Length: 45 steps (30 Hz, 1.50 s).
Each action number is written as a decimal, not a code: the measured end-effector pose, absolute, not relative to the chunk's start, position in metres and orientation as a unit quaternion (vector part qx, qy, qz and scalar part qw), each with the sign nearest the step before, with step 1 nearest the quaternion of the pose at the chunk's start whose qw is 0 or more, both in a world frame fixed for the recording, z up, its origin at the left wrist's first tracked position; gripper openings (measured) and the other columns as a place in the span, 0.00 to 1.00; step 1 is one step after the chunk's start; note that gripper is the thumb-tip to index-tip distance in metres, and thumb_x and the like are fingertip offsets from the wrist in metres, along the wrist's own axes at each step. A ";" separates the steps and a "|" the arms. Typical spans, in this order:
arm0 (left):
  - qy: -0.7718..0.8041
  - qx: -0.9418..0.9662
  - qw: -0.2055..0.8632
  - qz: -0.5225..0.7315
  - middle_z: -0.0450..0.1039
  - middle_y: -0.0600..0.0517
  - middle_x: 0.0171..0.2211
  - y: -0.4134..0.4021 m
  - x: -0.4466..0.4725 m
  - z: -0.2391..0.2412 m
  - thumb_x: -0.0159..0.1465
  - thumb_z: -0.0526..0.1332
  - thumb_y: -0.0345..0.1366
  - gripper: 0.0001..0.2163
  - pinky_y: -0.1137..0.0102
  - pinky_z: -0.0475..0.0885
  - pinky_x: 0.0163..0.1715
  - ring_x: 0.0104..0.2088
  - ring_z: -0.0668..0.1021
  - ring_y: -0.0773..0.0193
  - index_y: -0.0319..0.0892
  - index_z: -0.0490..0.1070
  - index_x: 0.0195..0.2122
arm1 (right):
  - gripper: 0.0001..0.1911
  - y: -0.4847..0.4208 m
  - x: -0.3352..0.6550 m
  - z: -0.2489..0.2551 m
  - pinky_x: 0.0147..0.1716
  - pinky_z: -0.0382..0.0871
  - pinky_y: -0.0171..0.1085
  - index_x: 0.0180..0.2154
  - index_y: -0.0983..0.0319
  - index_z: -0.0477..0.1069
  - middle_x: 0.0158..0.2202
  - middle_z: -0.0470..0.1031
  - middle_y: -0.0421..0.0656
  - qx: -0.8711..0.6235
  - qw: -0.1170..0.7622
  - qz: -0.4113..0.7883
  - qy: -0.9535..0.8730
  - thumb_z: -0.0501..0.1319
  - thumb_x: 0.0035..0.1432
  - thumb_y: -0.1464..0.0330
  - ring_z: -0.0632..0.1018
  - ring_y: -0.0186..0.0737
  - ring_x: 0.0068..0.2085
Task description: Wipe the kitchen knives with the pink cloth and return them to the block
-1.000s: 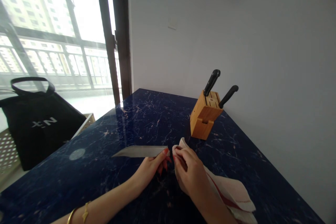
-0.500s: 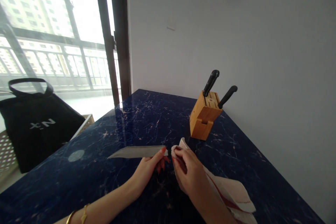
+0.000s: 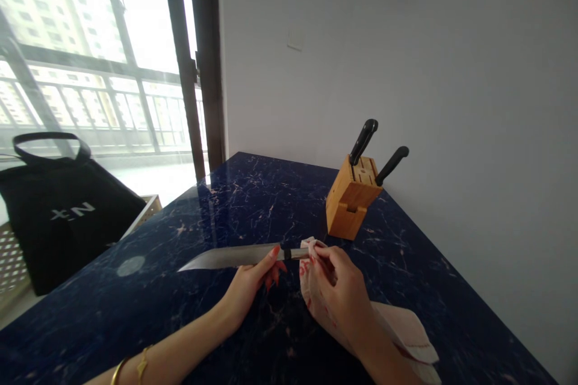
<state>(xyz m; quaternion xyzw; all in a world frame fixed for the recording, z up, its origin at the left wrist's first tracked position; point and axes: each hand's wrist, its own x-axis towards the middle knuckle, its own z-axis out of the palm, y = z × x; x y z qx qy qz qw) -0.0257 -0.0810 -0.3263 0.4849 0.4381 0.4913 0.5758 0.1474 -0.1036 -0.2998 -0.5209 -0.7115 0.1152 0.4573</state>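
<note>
A long kitchen knife (image 3: 226, 257) lies level above the dark blue marble table (image 3: 235, 204), its tip pointing left. My left hand (image 3: 253, 281) pinches the blade near its handle end. My right hand (image 3: 336, 295) holds a white cloth with red stripes (image 3: 406, 331) and wraps the cloth around the knife's handle, so the handle is mostly hidden. The cloth trails back toward the right under my right forearm.
A wooden knife block (image 3: 351, 201) with two black-handled knives (image 3: 365, 138) stands against the white wall behind my hands. A black bag (image 3: 58, 210) sits on a perforated rack at the left, beyond the table's edge. A large window fills the left side.
The knife has shifted left, showing more of its handle end. My right hand has brought the cloth up around the handle.
</note>
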 end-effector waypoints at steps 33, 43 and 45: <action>0.472 0.530 0.575 0.407 0.64 0.56 0.17 -0.090 -0.019 -0.316 0.57 0.51 0.54 0.23 0.73 0.62 0.24 0.21 0.66 0.68 0.39 0.73 0.25 | 0.07 -0.103 0.137 -0.305 0.43 0.67 0.41 0.37 0.62 0.66 0.38 0.71 0.47 -0.523 0.419 0.102 -0.735 0.54 0.55 0.72 0.73 0.41 0.42; 0.464 0.618 0.494 0.397 0.64 0.56 0.17 -0.079 -0.019 -0.333 0.59 0.50 0.52 0.21 0.73 0.63 0.24 0.21 0.67 0.67 0.40 0.67 0.20 | 0.07 -0.106 0.133 -0.307 0.46 0.65 0.40 0.38 0.61 0.67 0.39 0.71 0.47 -0.490 0.417 0.119 -0.756 0.53 0.56 0.72 0.72 0.40 0.44; 0.468 0.618 0.486 0.403 0.64 0.56 0.17 -0.080 -0.019 -0.333 0.58 0.51 0.52 0.20 0.73 0.63 0.23 0.20 0.67 0.68 0.40 0.68 0.23 | 0.06 -0.104 0.136 -0.306 0.46 0.64 0.41 0.37 0.62 0.67 0.39 0.71 0.47 -0.508 0.423 0.123 -0.740 0.53 0.56 0.72 0.72 0.42 0.45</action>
